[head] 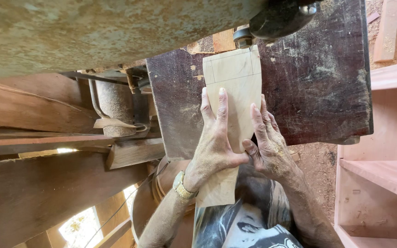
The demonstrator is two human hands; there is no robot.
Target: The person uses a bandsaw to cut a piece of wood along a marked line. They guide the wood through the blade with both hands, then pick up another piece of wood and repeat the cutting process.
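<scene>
Wooden blank [232,92] flat on saw table [318,78], both hands' open fingers [221,105] atop.

One pale tapered wooden board with pencil lines [231,105]; one dark worn saw table [318,87]; two dusty hands [214,142] [269,147]; one gold wristwatch [182,188]; one pink shelf unit [382,160].
</scene>
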